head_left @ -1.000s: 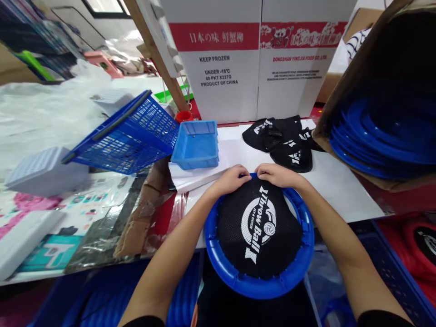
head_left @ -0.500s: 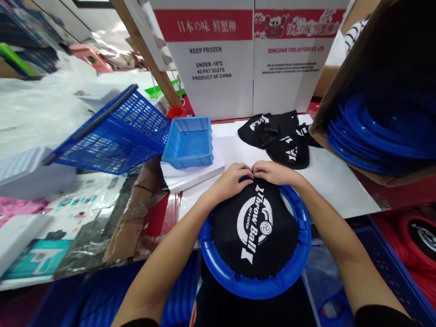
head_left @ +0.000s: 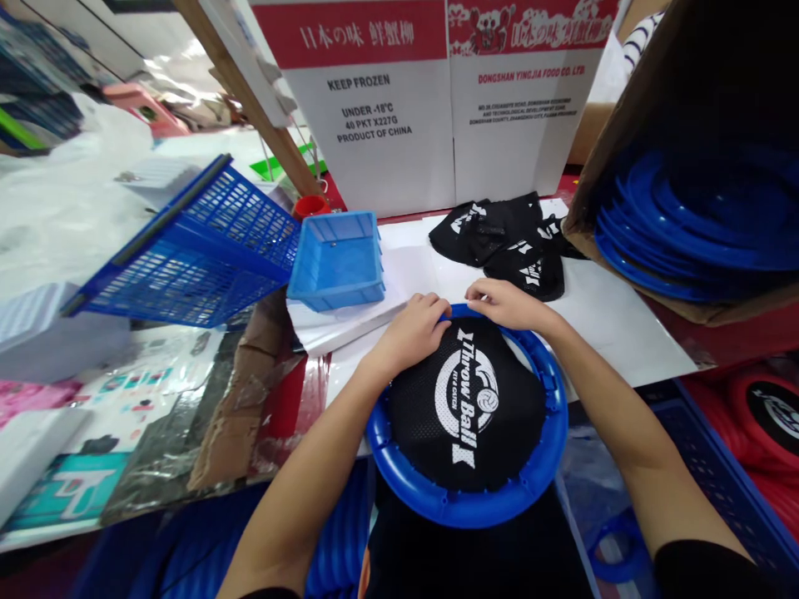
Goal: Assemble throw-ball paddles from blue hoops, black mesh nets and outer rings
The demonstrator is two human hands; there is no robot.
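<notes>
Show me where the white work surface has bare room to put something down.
The widest bare patch lies between the right forearm, the black mesh pieces and the brown carton. A narrower patch separates those pieces from the blue tray. Left of the tray is crowded: blue basket, printed packaging.

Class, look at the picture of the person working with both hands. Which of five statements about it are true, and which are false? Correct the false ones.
1. The left hand is on the far rim of the round blue plastic ring. True.
2. The black mesh fabric within the ring bears white lettering. True.
3. The light-blue rectangular plastic bin stands to the right of the ring. False: the bin stands to its left.
4. The tilted brown cardboard box holds red discs. False: the box holds blue plastic discs.
5. The right hand is inside the bin. False: the right hand is at the ring's far edge.
</notes>
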